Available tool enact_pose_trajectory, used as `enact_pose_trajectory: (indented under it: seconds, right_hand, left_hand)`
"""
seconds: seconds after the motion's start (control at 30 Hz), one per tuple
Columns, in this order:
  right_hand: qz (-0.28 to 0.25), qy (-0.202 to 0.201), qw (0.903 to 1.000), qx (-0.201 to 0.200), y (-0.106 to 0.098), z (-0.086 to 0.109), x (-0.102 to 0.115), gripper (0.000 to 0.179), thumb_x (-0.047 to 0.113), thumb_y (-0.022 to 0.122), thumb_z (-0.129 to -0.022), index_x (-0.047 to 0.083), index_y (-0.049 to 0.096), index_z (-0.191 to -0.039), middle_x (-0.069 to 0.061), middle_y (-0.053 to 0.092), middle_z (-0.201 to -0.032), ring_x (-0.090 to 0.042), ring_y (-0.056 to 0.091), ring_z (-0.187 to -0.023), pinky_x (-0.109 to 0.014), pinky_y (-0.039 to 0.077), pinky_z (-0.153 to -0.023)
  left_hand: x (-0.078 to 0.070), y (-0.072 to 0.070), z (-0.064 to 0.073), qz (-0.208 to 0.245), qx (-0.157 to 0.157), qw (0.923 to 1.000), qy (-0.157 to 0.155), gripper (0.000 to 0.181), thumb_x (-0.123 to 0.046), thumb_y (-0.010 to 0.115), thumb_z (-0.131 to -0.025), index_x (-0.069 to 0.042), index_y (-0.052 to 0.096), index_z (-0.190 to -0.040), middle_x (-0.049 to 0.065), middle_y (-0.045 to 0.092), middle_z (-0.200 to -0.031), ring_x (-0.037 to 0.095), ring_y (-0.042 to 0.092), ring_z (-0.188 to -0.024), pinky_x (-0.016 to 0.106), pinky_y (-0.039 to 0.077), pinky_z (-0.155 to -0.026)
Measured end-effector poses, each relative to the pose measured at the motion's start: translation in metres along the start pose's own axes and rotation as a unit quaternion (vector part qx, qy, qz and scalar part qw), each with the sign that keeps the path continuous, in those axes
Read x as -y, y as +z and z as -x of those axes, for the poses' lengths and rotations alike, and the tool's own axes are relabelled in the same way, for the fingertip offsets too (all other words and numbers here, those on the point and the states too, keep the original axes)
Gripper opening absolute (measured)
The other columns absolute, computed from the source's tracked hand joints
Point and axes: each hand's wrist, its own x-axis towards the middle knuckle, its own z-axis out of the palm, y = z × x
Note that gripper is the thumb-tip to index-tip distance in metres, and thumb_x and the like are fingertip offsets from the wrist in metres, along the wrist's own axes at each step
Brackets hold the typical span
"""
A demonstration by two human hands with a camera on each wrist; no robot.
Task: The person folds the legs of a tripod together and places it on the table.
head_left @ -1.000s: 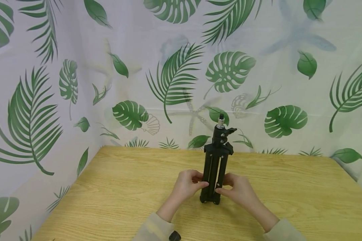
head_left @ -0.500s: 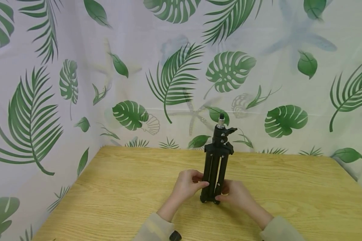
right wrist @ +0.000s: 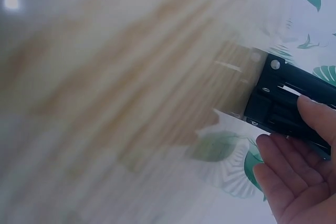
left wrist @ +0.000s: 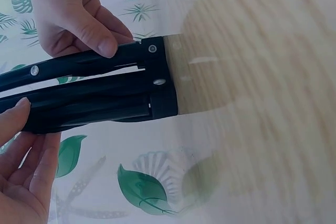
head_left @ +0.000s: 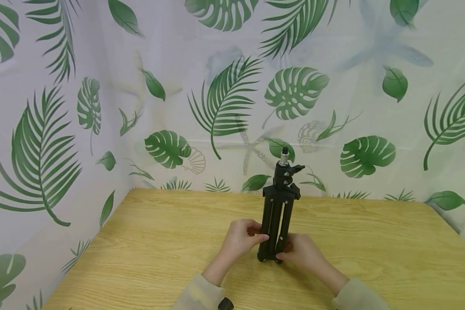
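Observation:
A folded black light stand (head_left: 272, 215) stands nearly upright on the wooden table, leaning slightly right, with a silver tip (head_left: 284, 159) and a black knob (head_left: 296, 168) at its top. My left hand (head_left: 238, 237) pinches the left leg between thumb and fingers, some way above the feet. Lower down, my right hand (head_left: 303, 253) pinches the right leg close to its foot. In the left wrist view, both thumbs lie against the folded legs (left wrist: 94, 90). The right wrist view shows the right hand's thumb and fingers on either side of the legs (right wrist: 291, 111).
The wooden table (head_left: 159, 241) spreads to both sides of the stand. Behind it hangs a white cloth (head_left: 232, 116) printed with green leaves, which also covers the left side. A small black object (head_left: 225, 304) sits by the left sleeve.
My right hand has slid down the right leg toward the foot. The left hand and the stand have stayed in place.

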Motion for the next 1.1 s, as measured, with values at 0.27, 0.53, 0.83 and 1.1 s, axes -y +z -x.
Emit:
enact_pose_trajectory:
  seconds: [0.27, 0.53, 0.83, 1.1]
  right_hand:
    - [0.006, 0.008, 0.9999, -0.002, 0.001, 0.001, 0.001, 0.022, 0.007, 0.074, -0.069, -0.001, 0.061, -0.086, -0.001, 0.061, -0.07, -0.01, 0.057, -0.06, -0.023, 0.045, -0.053]
    - [0.004, 0.019, 0.9998, 0.004, 0.0, 0.002, 0.001, 0.022, 0.009, 0.074, -0.069, 0.001, 0.061, -0.085, 0.0, 0.061, -0.069, -0.01, 0.056, -0.059, -0.023, 0.044, -0.051]
    - [0.009, 0.017, 0.9998, 0.007, 0.0, 0.001, -0.001, 0.023, 0.013, 0.075, -0.069, 0.002, 0.061, -0.083, 0.001, 0.06, -0.068, -0.009, 0.055, -0.058, -0.023, 0.044, -0.05]
    - [0.018, 0.011, 0.9998, -0.004, 0.002, 0.0, 0.001, 0.021, 0.011, 0.075, -0.069, 0.002, 0.062, -0.083, 0.001, 0.061, -0.068, -0.009, 0.056, -0.058, -0.023, 0.045, -0.051]
  left_hand:
    - [0.0, -0.003, 0.001, 0.045, -0.006, 0.9989, 0.001, 0.022, -0.019, 0.07, -0.076, -0.003, 0.067, -0.091, 0.005, 0.065, -0.086, 0.012, 0.061, -0.078, 0.02, 0.047, -0.066]
    - [-0.032, -0.029, -0.001, 0.127, -0.102, 0.9832, 0.082, 0.02, -0.014, 0.066, -0.08, 0.001, 0.066, -0.094, 0.013, 0.064, -0.093, 0.02, 0.062, -0.084, 0.025, 0.049, -0.069]
    - [-0.081, -0.05, -0.021, 0.102, -0.142, 0.9631, 0.205, 0.019, -0.012, 0.064, -0.082, 0.0, 0.064, -0.096, 0.01, 0.063, -0.095, 0.021, 0.06, -0.088, 0.026, 0.049, -0.071]
    - [-0.114, -0.052, -0.045, 0.055, -0.133, 0.9632, 0.227, 0.025, -0.012, 0.059, -0.086, 0.002, 0.058, -0.107, 0.011, 0.061, -0.103, 0.017, 0.056, -0.095, 0.021, 0.047, -0.073]
